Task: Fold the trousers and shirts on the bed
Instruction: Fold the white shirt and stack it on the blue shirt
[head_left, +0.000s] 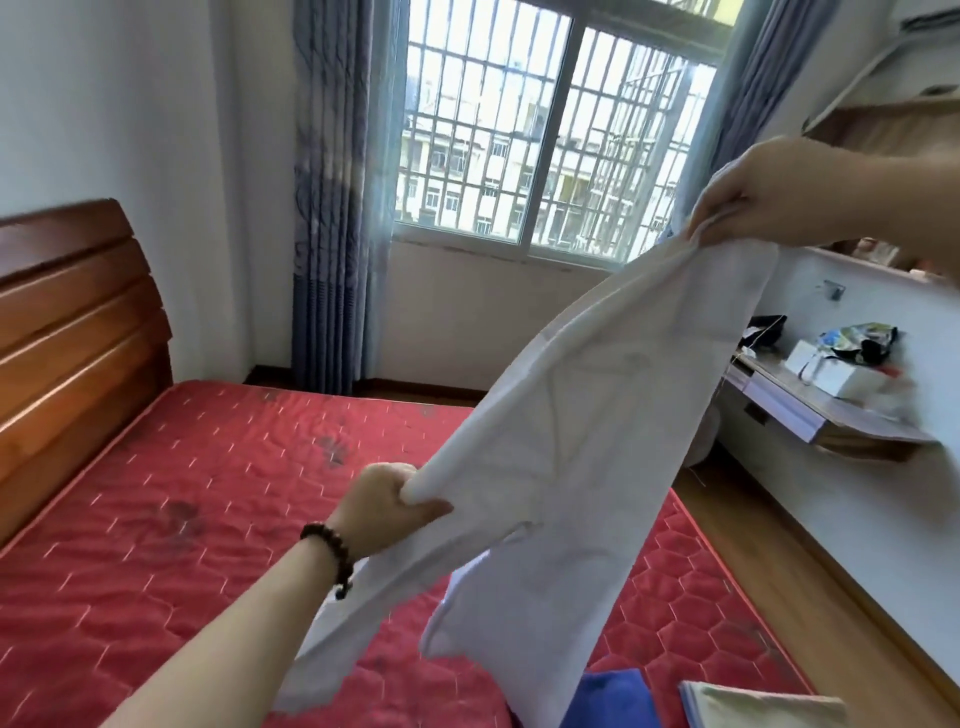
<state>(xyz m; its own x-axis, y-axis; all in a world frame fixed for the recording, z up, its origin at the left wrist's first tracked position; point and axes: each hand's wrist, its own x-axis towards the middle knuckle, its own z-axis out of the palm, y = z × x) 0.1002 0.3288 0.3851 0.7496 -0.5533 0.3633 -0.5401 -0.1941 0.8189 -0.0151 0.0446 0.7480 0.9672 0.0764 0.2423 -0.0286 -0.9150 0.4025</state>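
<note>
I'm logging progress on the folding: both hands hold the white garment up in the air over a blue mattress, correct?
Not quite. The head view shows the mattress is red, not blue. The rest stands: the left hand and the right hand both grip the white garment and hold it up in the air over the bed.

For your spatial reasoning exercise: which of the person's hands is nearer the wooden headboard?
Left. The left hand grips the white garment low over the bed, closer to the headboard; the right hand holds it high by the window side.

White shirt (597, 395); red hexagon-quilted mattress (208, 493); blue-grey curtains (332, 197); reddish-brown headboard (72, 322).
</note>
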